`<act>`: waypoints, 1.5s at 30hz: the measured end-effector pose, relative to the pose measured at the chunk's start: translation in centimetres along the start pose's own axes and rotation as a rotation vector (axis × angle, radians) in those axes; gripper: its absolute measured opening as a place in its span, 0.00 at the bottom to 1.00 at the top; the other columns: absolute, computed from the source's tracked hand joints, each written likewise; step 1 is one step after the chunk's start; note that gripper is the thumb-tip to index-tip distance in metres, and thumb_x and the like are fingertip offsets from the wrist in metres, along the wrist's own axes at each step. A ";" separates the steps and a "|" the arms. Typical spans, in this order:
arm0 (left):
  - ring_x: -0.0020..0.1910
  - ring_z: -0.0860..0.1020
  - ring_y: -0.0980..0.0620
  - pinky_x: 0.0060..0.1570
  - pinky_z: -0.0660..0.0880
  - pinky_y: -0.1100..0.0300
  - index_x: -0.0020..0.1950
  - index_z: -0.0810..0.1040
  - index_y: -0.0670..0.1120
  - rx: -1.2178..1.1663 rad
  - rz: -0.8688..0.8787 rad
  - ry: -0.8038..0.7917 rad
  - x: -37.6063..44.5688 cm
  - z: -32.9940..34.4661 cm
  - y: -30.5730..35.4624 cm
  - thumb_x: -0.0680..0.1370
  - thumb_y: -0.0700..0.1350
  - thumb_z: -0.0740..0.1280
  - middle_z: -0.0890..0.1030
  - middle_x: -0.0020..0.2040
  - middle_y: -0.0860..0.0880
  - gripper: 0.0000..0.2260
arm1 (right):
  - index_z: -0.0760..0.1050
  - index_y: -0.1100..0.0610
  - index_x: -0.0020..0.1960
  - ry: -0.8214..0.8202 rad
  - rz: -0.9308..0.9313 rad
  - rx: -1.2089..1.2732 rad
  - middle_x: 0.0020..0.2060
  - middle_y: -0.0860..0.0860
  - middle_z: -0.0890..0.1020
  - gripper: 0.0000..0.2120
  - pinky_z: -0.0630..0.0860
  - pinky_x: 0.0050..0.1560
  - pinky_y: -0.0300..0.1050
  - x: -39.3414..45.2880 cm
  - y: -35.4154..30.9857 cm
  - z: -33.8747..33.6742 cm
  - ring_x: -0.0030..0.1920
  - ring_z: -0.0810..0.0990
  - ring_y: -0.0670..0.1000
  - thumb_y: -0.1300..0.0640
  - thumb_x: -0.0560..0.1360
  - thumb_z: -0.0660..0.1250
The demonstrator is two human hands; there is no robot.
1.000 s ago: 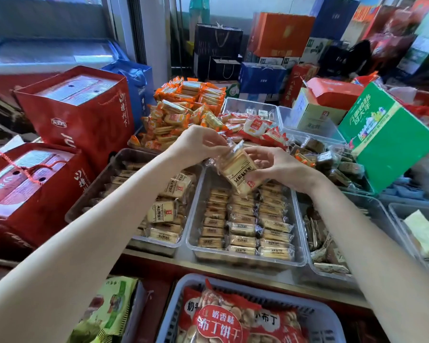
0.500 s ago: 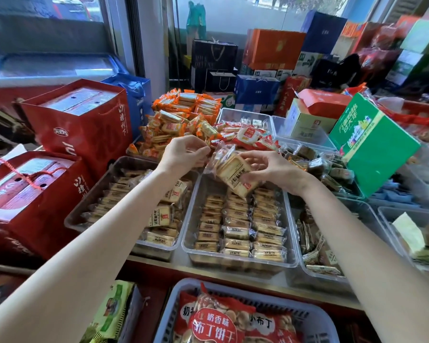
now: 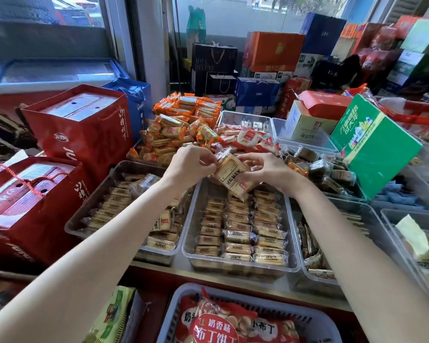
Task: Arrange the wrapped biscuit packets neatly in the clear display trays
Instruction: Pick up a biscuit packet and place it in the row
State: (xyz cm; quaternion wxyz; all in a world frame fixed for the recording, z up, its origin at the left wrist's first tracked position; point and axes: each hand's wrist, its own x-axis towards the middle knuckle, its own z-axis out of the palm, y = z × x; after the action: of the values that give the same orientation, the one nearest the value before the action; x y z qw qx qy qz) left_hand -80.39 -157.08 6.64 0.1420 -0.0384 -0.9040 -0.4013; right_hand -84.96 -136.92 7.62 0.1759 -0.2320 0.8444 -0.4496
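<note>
Both hands hold a small stack of clear-wrapped biscuit packets (image 3: pixel 230 175) above the far end of the middle clear tray (image 3: pixel 292 243). My left hand (image 3: pixel 188 163) pinches the wrapper's upper left edge. My right hand (image 3: pixel 265 169) grips the stack from the right, fingers curled over it. The middle tray holds three neat rows of the same packets (image 3: pixel 240 231). A second clear tray (image 3: pixel 84 214) to the left holds similar packets, partly in rows and partly loose, with my left forearm crossing over it.
Red gift bags (image 3: pixel 82 129) stand at the left. A heap of orange-wrapped biscuits (image 3: pixel 181 125) lies behind the trays. A green box (image 3: pixel 372 147) leans at the right over trays of dark snacks. A grey basket (image 3: pixel 315 320) with a red biscuit bag sits in front.
The hands came closer together: my left hand moved back onto the packet stack's upper left edge after parting from it half a second ago. The stack stayed above the middle tray's far end.
</note>
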 end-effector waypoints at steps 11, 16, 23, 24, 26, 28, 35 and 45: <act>0.41 0.79 0.55 0.47 0.78 0.61 0.51 0.81 0.42 -0.221 -0.016 -0.166 0.5 -0.5 -0.2 0.73 0.34 0.70 0.81 0.46 0.48 0.08 | 0.71 0.55 0.67 0.010 0.069 0.128 0.52 0.53 0.81 0.33 0.68 0.67 0.55 0.0 0.8 -0.6 0.59 0.77 0.53 0.52 0.63 0.73; 0.37 0.78 0.60 0.41 0.77 0.69 0.47 0.82 0.44 -0.066 0.051 -0.135 0.8 -1.0 -0.7 0.71 0.35 0.72 0.82 0.42 0.50 0.07 | 0.70 0.54 0.69 -0.002 0.078 0.054 0.56 0.53 0.79 0.37 0.67 0.67 0.56 0.1 0.7 -0.6 0.59 0.76 0.53 0.47 0.61 0.74; 0.40 0.80 0.59 0.43 0.78 0.66 0.52 0.80 0.47 -0.202 0.010 -0.198 0.8 -0.7 -0.5 0.71 0.40 0.73 0.81 0.46 0.53 0.10 | 0.71 0.54 0.67 0.022 -0.013 -0.236 0.45 0.43 0.76 0.30 0.72 0.45 0.32 0.4 -0.7 -0.6 0.47 0.75 0.43 0.54 0.68 0.75; 0.39 0.79 0.60 0.41 0.77 0.68 0.51 0.80 0.48 -0.219 0.002 -0.164 0.8 -0.4 -0.3 0.72 0.41 0.72 0.81 0.47 0.54 0.09 | 0.71 0.54 0.67 0.035 -0.031 -0.248 0.46 0.43 0.76 0.30 0.72 0.45 0.31 0.3 -0.9 -0.5 0.47 0.76 0.43 0.53 0.68 0.75; 0.37 0.79 0.59 0.39 0.76 0.67 0.47 0.81 0.48 -0.218 -0.008 -0.053 0.7 -0.1 -0.2 0.73 0.42 0.72 0.83 0.45 0.51 0.04 | 0.71 0.54 0.67 0.076 -0.077 -0.287 0.48 0.45 0.76 0.29 0.71 0.44 0.29 0.3 -1.2 -0.4 0.48 0.75 0.43 0.53 0.68 0.76; 0.38 0.79 0.55 0.42 0.75 0.62 0.45 0.83 0.46 -0.204 -0.028 0.018 0.6 0.0 -0.3 0.73 0.42 0.71 0.83 0.44 0.47 0.02 | 0.72 0.55 0.66 0.100 -0.117 -0.315 0.49 0.47 0.76 0.29 0.71 0.43 0.28 0.3 -1.1 -0.4 0.45 0.75 0.41 0.54 0.68 0.76; 0.51 0.80 0.55 0.54 0.75 0.60 0.59 0.76 0.47 -0.450 -0.163 -0.203 0.1 -1.0 -0.5 0.72 0.43 0.72 0.77 0.61 0.49 0.16 | 0.72 0.55 0.63 0.185 -0.153 -0.296 0.53 0.48 0.76 0.29 0.74 0.54 0.43 0.5 -0.6 -0.3 0.52 0.76 0.50 0.52 0.65 0.77; 0.49 0.80 0.50 0.45 0.80 0.60 0.64 0.74 0.48 -0.526 -0.200 -0.347 0.0 0.0 -1.4 0.72 0.38 0.71 0.79 0.52 0.46 0.20 | 0.70 0.52 0.63 0.105 -0.160 0.171 0.59 0.50 0.76 0.28 0.77 0.59 0.46 0.2 0.6 0.0 0.59 0.78 0.50 0.52 0.67 0.76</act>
State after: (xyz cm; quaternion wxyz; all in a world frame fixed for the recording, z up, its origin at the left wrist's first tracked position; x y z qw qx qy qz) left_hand -80.64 -158.04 5.70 -0.0693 -0.0525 -0.7794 -0.6205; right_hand -85.28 -136.69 7.11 0.1142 -0.2589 0.7900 -0.5440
